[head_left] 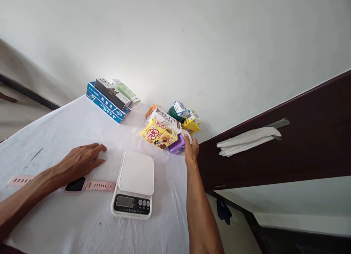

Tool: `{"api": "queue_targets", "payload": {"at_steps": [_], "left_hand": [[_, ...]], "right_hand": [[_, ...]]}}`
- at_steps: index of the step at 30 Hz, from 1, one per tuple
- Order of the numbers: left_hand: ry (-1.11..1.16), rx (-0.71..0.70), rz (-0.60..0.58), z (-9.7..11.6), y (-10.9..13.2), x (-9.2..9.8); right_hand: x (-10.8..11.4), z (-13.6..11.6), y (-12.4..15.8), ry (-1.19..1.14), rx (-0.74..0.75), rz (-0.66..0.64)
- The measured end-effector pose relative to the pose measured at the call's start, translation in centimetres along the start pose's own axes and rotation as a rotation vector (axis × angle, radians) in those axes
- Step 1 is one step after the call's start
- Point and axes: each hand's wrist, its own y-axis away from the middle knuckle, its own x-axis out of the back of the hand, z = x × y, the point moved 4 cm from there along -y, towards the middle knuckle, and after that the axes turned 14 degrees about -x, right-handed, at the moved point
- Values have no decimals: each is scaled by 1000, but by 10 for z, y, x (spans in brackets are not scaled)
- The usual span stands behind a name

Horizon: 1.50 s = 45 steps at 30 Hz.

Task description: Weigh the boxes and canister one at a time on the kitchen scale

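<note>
My left hand [82,159] lies flat on the white tablecloth [49,137], fingers spread, holding nothing, just above a pink smartwatch [75,184]. My right hand [191,148] reaches to the table's far right edge and its fingers close round a small white thing next to a purple box [177,144]. A yellow snack box [159,134] leans in the pile beside it. A white kitchen scale [134,182] sits between my two arms.
A stack of blue, black and green boxes [112,97] stands at the back by the wall. More small boxes [186,117] are piled at the back right. A dark wooden headboard [274,155] with a folded white cloth [246,140] lies right of the table.
</note>
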Motion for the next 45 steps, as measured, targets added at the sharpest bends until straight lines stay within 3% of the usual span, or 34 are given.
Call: {"api": "queue_targets", "payload": {"at_steps": [8,13,18,22,24,28,33,40,45], "left_hand": [[-6,7,24,-3,0,-2],[4,15,40,-2,-1,0],[-12,7,16,-6,-1,-4],[-26,-5,61,-14,3,-10],[-31,5,77,-17,4,-12],[5,9,64,-19,3,-9],[121,15,82,-12,-1,7],[254,-111,189,35,-3,39],[275,-241,232,78,-29,47]], "right_hand": [[2,6,13,-42,49,-72],[7,5,23,-36,58,-5],[41,3,56,-74,29,162],[78,-7,117,-159,101,287],[83,-19,152,-226,211,162],[70,-44,210,-264,379,-136],[42,-60,247,-244,597,-423],[40,-41,243,-379,518,-622],[26,-19,207,-607,260,-527]]}}
